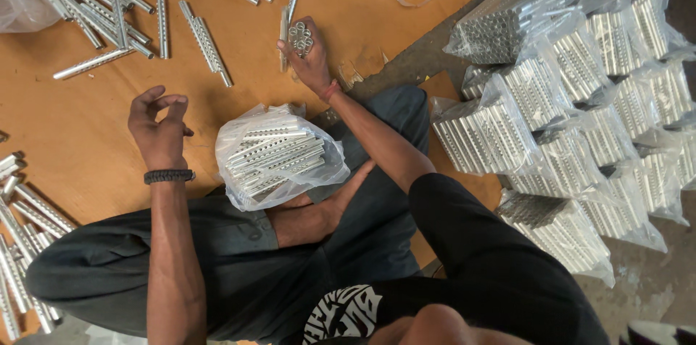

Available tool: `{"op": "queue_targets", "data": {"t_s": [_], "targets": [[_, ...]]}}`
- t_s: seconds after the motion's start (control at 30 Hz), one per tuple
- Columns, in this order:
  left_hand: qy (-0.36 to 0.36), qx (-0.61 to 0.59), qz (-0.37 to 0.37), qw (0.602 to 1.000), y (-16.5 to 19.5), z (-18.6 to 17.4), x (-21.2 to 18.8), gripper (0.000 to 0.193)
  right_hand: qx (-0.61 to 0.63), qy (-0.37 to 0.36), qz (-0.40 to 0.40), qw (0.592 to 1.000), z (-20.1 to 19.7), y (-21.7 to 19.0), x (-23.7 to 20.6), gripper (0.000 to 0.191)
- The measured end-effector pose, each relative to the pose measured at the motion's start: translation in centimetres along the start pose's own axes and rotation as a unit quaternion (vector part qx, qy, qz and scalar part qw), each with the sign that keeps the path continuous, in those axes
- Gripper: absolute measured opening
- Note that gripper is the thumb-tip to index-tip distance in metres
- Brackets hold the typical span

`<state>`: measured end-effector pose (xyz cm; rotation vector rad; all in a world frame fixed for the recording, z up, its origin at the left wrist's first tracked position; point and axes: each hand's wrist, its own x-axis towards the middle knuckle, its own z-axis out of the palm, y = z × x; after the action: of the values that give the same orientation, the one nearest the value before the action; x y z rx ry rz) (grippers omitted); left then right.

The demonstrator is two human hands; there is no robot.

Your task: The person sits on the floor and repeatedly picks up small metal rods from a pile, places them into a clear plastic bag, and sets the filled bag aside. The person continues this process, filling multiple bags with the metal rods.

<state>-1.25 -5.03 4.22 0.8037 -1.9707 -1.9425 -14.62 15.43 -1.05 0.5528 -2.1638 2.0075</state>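
- On the orange-brown board [239,91] in front of the seated person, the right hand [308,55] is gripping a small bundle of short silver tubes [300,38], their open round ends facing up toward the camera.
- The bundle is sitting clenched between the fingers and thumb, just above the board, beside two loose tubes lying flat.
- The left hand [159,131] is hovering over the board with fingers curled loosely and thumb meeting the fingertips; I cannot tell whether anything small is pinched there.
- A black bracelet [169,175] is circling the left wrist.
- A clear plastic bag [279,156] filled with ribbed silver tubes is resting on the person's crossed legs, between the two forearms.
- Loose tubes are lying scattered at the top left of the board [109,4], and more are piling up at the left edge [22,222].
- Filled, packed bags [580,113] are stacking up on the grey floor to the person's right, well apart from both hands.
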Motion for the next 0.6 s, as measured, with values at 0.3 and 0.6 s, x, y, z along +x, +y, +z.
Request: {"op": "queue_targets", "data": {"t_s": [0.3,0.6], "targets": [[-0.121,-0.064,0.118,0.984,4.2,0.9,-3.4,0.022,0.056,-0.029,0.019,0.998,0.1,-0.5,-0.4,0.008],[-0.153,0.391,0.411,0.810,9.2,0.1,-9.9,0.017,0.272,-0.156,0.031,0.949,-1.9,-12.8,-2.5,0.018]]}}
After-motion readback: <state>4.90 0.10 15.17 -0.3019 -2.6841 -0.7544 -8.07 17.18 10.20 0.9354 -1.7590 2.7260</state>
